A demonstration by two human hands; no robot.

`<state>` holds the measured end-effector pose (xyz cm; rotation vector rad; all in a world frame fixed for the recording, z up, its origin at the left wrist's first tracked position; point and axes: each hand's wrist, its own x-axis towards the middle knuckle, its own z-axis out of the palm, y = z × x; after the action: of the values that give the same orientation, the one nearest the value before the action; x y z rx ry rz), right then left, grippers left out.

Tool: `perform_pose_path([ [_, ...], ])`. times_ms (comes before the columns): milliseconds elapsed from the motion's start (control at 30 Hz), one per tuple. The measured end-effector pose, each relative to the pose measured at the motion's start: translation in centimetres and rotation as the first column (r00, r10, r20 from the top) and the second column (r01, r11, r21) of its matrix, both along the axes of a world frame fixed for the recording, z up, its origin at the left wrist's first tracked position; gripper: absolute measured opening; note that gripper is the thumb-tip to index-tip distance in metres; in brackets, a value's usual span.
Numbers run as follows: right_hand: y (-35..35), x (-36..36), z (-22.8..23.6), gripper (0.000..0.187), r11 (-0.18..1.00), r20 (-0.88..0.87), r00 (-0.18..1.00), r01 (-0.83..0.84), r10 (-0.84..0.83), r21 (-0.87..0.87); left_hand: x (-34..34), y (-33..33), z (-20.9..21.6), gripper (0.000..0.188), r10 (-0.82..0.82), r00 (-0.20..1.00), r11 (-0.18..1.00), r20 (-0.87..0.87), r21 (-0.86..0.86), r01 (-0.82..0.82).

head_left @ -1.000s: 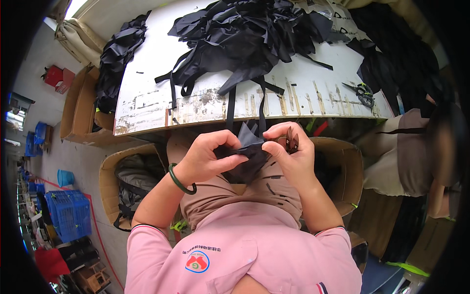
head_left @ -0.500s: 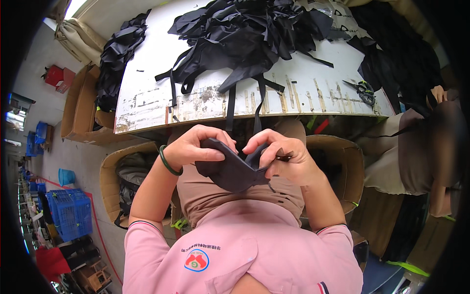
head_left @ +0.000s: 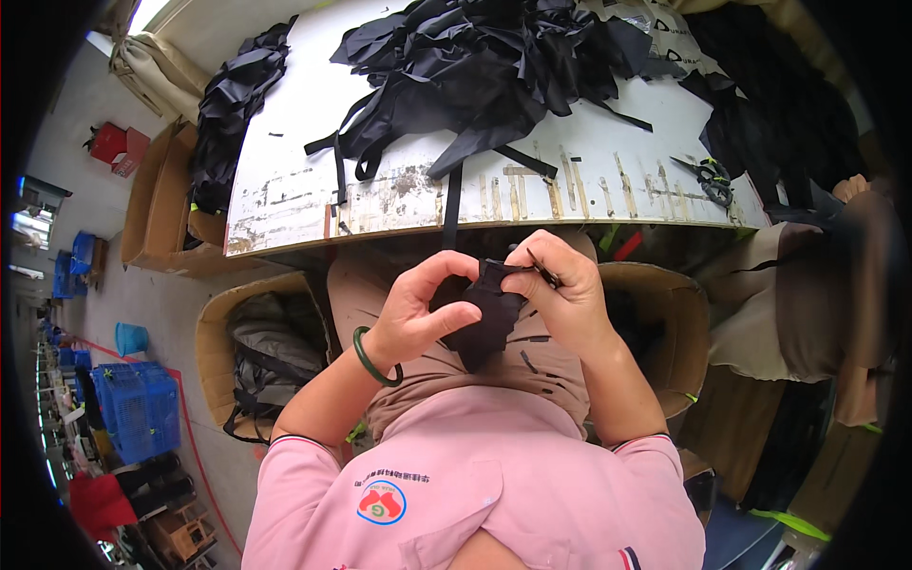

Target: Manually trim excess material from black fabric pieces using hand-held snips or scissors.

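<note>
A small piece of black fabric [head_left: 483,331] hangs over my lap between both hands. My left hand [head_left: 423,302], with a dark green bangle on the wrist, curls round its left side. Its thumb and index finger stand apart, with the index tip at the fabric's upper edge; the other fingers are partly hidden. My right hand [head_left: 567,290] pinches the upper right corner between thumb and fingers. A small, thin dark object [head_left: 544,269] sticks out between the right fingers, too little shown to name. Beyond my hands, a black strap [head_left: 452,204] dangles over the table edge.
A heap of black fabric pieces [head_left: 494,85] with straps covers the worn white table [head_left: 275,204]. Scissors [head_left: 708,179] lie at its right. Cardboard boxes stand left [head_left: 217,328] and right [head_left: 692,332] of my legs. Another person [head_left: 826,294] sits at the right.
The black fabric has been turned and bunched, now hanging narrower. My left hand has shifted right and its thumb has lifted away from the fabric's face. My right hand has risen slightly.
</note>
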<state>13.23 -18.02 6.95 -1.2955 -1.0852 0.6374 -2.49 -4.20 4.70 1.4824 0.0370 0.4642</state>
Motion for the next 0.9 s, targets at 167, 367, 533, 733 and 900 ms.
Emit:
perform_pose_path([
  [167, 0.5, -0.7, 0.2, 0.011, 1.000, 0.066, 0.998, 0.023, -0.022, -0.013, 0.2, -1.7, -0.1, 0.015, 0.171, 0.979, 0.980, -0.112, -0.085, -0.181],
  [367, -0.1, -0.3, -0.7, 0.009, 0.979, -0.378, 0.923, -0.136, 0.068, -0.154, 0.2, -1.1, -0.1, 0.016, 0.131, 0.991, 0.986, -0.020, 0.111, -0.128],
  [533, -0.1, -0.2, -0.2, 0.010, 0.954, -0.527, 0.845, -0.226, 0.092, -0.196, -0.2, -1.2, -0.1, 0.017, 0.140, 0.989, 0.989, -0.039, 0.056, -0.138],
  [733, 0.0, -1.1, -0.5, 0.016, 0.966, -0.696, 0.717, -0.205, 0.039, -0.157, -0.3, -1.1, -1.3, 0.015, 0.116, 0.993, 0.976, 0.012, -0.189, -0.111],
  [900, -0.2, -1.6, -2.1, 0.015, 0.962, -0.855, 0.515, -0.260, 0.065, -0.084, -0.1, -1.2, -1.5, 0.014, 0.063, 0.997, 0.961, 0.044, -0.272, -0.049],
])
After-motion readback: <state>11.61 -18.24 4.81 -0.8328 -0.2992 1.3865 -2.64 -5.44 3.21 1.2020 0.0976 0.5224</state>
